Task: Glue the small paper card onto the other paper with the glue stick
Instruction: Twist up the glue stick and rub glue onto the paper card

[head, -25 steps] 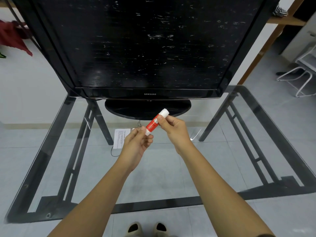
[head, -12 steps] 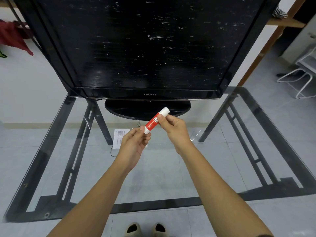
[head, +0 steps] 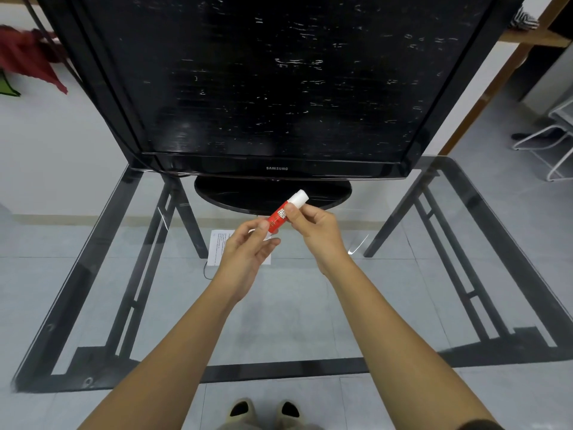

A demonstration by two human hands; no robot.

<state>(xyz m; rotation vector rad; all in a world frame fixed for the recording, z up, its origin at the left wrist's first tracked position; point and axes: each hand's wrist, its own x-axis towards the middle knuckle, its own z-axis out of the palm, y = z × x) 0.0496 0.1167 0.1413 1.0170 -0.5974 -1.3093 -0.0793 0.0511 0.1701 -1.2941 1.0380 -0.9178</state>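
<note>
Even, soft daylight — sharp focus, glare streaks on glass, wide-angle bowing at edges.

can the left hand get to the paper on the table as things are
Probably yes, once freed: the left hand now pinches the glue stick by its lower end, the paper lies under it on the glass table, and nothing else covers it.

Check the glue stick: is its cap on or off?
On, it seems: a white cap sits flush on the far end of the glue stick. The left hand pinches the near end; the right hand grips the body.
</note>
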